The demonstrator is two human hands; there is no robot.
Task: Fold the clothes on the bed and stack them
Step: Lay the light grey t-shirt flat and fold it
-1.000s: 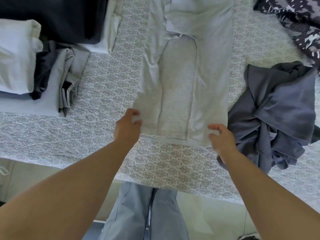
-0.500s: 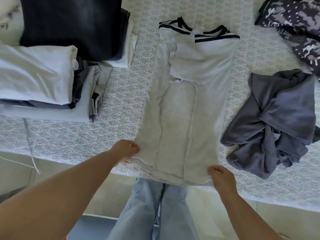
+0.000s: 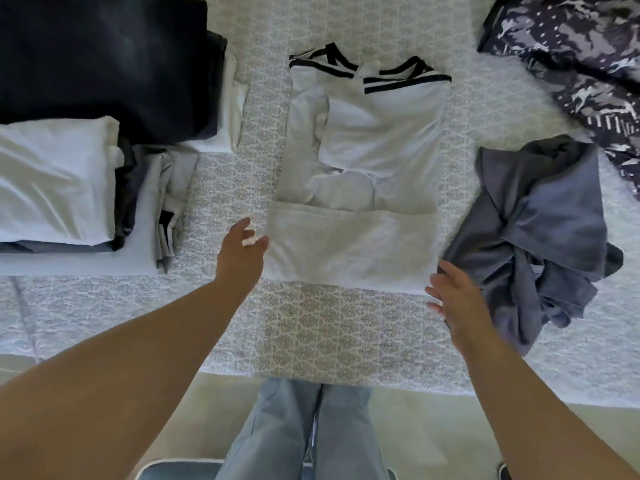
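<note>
Here the shirt (image 3: 356, 209) lies flat mid-bed (image 3: 346, 327), collar away from me, its lower part doubled up over the body so the hem edge crosses the middle. My left hand (image 3: 240, 258) sits at the fold's left edge, fingers loosely extended and holding nothing, placed to square that side. My right hand (image 3: 457, 299) hovers off the right corner, fingers spread, empty. The stack (image 3: 69, 188) waits to the left. The grey garment (image 3: 540, 237), unfolded, lies to the right within reach.

Both forearms are bare, no sleeves showing; the person wears light blue jeans (image 3: 304, 431) and dark shoes (image 3: 504, 472).
</note>
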